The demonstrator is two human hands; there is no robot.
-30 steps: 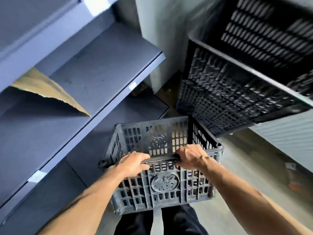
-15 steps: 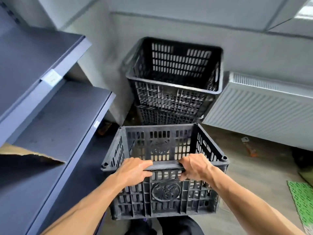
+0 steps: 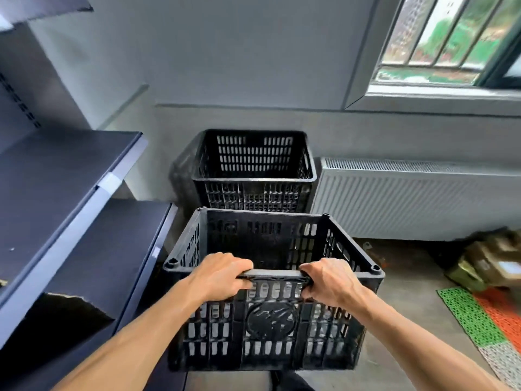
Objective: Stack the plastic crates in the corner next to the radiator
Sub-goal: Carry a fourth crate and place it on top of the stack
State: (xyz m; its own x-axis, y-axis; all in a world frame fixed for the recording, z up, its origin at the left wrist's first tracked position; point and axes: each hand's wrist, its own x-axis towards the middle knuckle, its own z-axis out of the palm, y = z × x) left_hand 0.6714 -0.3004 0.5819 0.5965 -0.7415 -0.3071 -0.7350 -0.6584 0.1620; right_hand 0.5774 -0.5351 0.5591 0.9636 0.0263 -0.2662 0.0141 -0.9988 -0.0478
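Observation:
I carry a black slotted plastic crate (image 3: 270, 328) in front of me, lifted off the floor. My left hand (image 3: 222, 276) and my right hand (image 3: 327, 280) both grip its near top rim, fingers curled over the edge. Beyond it, a stack of black crates (image 3: 253, 176) stands in the corner against the wall, right beside the white radiator (image 3: 408, 198). The top crate of the stack is open and looks empty; the held crate hides the stack's lower part.
Dark blue metal shelving (image 3: 70, 193) runs along the left, close to the crate's left side. A window (image 3: 451, 38) sits above the radiator. Cardboard boxes (image 3: 490, 261) and green and orange mats (image 3: 485, 325) lie on the concrete floor at right.
My view has tilted up and squared toward the corner; the stack now sits straight ahead and further off. Both hands keep the same grip on the crate's rim.

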